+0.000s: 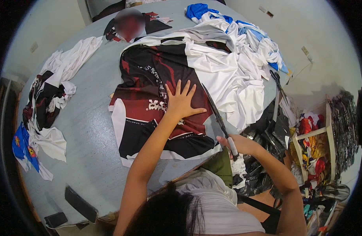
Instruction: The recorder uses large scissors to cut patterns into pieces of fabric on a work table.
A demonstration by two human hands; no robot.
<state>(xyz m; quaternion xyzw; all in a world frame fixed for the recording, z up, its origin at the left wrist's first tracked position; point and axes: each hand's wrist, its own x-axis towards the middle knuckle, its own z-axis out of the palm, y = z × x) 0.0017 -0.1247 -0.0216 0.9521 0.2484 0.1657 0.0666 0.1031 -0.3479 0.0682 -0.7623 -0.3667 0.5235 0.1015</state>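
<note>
Head view: right hand [244, 144] has its grip closed round black scissors [220, 121], blades along the right edge of the dark-red panel [145, 94]. Left hand [183, 103] lies flat on it, fingers spread, grasping nothing. Panel's mid-tabletop [90, 133]. Cutting looks partway: near edge seems trimmed, white cloth [232, 74] far right seemingly not yet separated.

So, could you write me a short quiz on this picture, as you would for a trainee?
1. What does the right hand hold?
2. True or false: the left hand is clenched in a fist.
3. What lies directly under the left hand: (a) a plastic bag, (b) printed cloth, (c) plain white cloth?

Key: 1. Scissors. 2. False: it is spread open. 3. b.
</note>
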